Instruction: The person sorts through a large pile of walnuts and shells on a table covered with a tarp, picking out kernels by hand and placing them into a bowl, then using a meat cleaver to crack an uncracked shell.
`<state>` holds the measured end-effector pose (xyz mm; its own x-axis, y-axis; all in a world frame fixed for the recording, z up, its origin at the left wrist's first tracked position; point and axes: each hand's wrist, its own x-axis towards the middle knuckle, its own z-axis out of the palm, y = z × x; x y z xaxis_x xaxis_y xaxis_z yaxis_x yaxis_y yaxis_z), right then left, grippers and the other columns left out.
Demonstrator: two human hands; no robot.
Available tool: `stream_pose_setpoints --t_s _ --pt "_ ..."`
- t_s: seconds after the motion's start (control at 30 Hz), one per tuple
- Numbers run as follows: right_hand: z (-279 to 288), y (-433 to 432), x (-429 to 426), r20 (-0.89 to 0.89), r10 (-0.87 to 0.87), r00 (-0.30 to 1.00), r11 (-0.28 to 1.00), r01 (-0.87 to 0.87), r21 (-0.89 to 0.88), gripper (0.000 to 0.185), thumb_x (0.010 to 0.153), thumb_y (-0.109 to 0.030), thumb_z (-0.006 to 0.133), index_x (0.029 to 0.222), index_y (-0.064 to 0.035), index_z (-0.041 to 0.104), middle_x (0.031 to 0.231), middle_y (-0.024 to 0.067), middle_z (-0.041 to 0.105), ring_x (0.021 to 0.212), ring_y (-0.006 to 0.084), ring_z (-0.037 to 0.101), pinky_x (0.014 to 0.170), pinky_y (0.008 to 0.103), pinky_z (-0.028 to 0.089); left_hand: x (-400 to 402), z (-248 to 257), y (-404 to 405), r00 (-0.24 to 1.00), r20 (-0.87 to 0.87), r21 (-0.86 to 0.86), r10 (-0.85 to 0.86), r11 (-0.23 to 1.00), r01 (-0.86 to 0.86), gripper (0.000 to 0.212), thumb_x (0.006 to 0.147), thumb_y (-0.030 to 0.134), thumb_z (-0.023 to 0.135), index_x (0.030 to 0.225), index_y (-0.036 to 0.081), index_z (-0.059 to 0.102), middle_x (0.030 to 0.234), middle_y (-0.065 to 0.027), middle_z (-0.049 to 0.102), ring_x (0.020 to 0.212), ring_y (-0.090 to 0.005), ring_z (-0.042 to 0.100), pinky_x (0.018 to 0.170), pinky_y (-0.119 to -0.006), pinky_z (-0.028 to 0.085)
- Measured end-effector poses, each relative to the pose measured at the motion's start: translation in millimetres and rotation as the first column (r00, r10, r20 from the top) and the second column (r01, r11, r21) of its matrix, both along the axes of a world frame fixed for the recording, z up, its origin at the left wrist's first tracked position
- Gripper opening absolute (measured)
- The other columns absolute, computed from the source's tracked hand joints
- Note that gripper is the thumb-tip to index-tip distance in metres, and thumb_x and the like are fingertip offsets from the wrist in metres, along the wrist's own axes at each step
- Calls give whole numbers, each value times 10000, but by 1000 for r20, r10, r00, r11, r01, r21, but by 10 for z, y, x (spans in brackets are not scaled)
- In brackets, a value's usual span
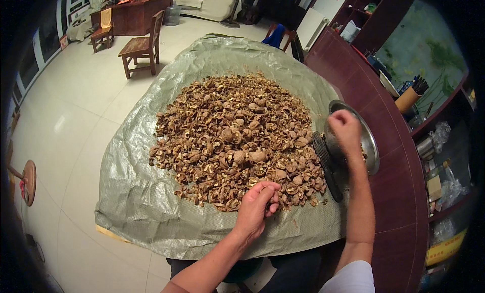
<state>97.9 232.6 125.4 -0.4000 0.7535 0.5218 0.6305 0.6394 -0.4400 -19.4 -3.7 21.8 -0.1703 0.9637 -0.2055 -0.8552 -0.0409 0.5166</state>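
A wide heap of cracked walnut shells [227, 115] lies on a grey-green woven plastic sheet [136, 187], with several whole-looking walnuts [257, 156] among them. At the near edge of the heap, my left hand [257, 207] is closed, thumb against fingers, around a small brown walnut piece mostly hidden by the fingers. My right hand [345, 131], blurred and curled, is over a round metal bowl [373, 156]; whether it holds anything is hidden. Some small pieces show inside the bowl beside my wrist. Between heap and bowl lies a long dark tool [326, 166] with a ridged upper part.
A dark red curved cabinet [394, 194] runs along the right, its shelves holding plastic bags and a brush pot [408, 99]. Beyond the sheet, a wooden chair [140, 46] stands on the tiled floor [87, 141]. A round brown object [29, 183] is at the far left.
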Motion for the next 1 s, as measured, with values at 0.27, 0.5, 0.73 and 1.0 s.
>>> stream_pose_setpoints --t_s 0.27,0.5,0.73,1.0 --pt "317 -39 650 388 -355 851 892 185 412 203 728 -107 601 911 -22 615 965 137 612 938 302 552 835 375 420 71 6 45 994 -8 18 -107 994 107 136 892 166 469 929 54 536 691 1 491 516 -66 423 438 -174 269" --pt "15 -694 -527 259 383 887 916 -400 16 277 734 -164 647 973 -28 613 1032 150 586 1019 294 523 910 361 385 145 -117 52 921 -169 138 -350 917 374 162 895 184 489 920 41 563 675 11 473 562 -56 422 472 -179 334" --pt "-491 -873 -1989 452 627 635 702 -712 26 612 760 -489 572 1244 -134 455 1305 184 392 1256 354 298 1008 459 291 230 -133 72 807 -415 186 -420 829 527 159 890 193 480 925 70 575 661 24 482 569 -41 419 504 -186 341" --pt "-631 -911 -1828 585 632 507 686 -717 -120 455 711 -402 596 1079 -141 536 1293 148 406 1239 346 317 994 481 263 161 -143 -14 708 -669 263 -225 820 509 176 875 166 477 922 29 577 810 -7 575 763 -82 507 727 -242 429"
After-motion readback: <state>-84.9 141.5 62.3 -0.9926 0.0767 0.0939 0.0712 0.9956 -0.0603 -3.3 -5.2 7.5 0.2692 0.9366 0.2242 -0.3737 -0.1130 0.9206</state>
